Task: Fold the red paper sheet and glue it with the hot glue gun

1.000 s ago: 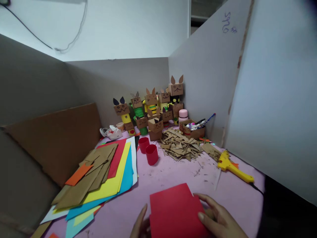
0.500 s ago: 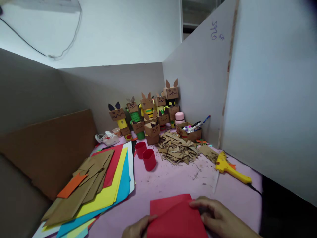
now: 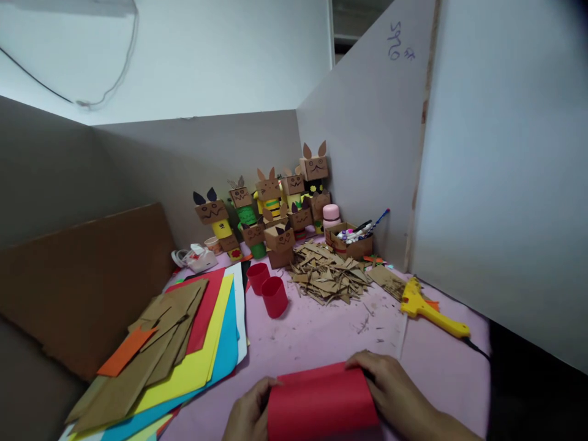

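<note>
A sheet of red paper, bent over into a curved roll shape, is between my hands at the bottom of the head view. My left hand is closed on its left edge, with the thumb on top. On the right edge, my right hand grips it with fingers curled over the far top corner. The lower part of the paper runs out of view. Beyond it, two short red paper tubes stand close together on the pink tabletop.
Coloured paper sheets and cardboard pieces lie stacked at left. A heap of cardboard scraps sits mid-table, with cardboard animal figures behind. At right lie a yellow glue gun and a box of markers.
The red paper has gone from a flatter fold to a rounded bend. My left hand has come up along its left edge, and my right hand has shifted slightly left and up.
</note>
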`<state>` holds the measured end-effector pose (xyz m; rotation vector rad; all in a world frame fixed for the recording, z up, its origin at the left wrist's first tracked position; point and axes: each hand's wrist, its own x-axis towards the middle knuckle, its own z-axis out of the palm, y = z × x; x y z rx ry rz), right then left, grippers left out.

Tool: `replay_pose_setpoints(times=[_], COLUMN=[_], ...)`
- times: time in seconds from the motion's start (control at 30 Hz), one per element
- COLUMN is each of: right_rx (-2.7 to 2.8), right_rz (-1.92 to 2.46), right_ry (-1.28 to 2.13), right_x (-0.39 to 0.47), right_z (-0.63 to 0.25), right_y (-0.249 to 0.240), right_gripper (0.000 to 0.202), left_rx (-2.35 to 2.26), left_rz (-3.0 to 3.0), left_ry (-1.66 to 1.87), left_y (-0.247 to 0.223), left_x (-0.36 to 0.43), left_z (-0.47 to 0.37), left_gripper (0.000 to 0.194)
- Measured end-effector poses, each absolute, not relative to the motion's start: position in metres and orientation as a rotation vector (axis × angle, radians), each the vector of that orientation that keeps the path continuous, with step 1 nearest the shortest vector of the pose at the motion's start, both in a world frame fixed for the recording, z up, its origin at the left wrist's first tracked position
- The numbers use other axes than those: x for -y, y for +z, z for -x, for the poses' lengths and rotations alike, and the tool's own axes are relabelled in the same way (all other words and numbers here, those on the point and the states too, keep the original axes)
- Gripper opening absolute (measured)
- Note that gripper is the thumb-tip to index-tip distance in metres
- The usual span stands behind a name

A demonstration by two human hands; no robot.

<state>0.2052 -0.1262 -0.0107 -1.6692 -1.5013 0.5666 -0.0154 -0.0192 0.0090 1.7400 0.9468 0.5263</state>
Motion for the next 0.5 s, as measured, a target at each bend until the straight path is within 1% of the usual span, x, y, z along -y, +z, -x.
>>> replay_pose_setpoints(times=[0.13,0.23,0.33,0.43,0.5], right_rx=[1.531,1.6,1.654,1.722,1.743], right_rz=[1.823,1.921,1.94,1.943,1.898], right_ry=[0.494,0.43,0.441,0.45,0.44], right_x=[0.116,0.11,0.106,0.106,0.107], right_z=[-0.208,-0.211,-0.213,-0.215,-0.216], right_y=[-0.008,-0.007,-0.004,-0.001,-0.002], right_gripper=[0.023,0.02,0.021,0.02,0.02], left_rx=[-1.079,-1.134,-1.115,-1.087,-1.057], left_rz=[-1.934,-2.171,-2.314,-2.348,-2.356], left_ry=[0.455,0.425,0.468,0.447,0.471], left_y=[0.008,0.012,0.021,0.026,0.025], left_x=[0.008,0.004,0.008,0.014,0.017], left_z=[0.013,0.011,0.009,0.007,0.008], left_gripper=[0.023,0.02,0.019,0.023,0.021])
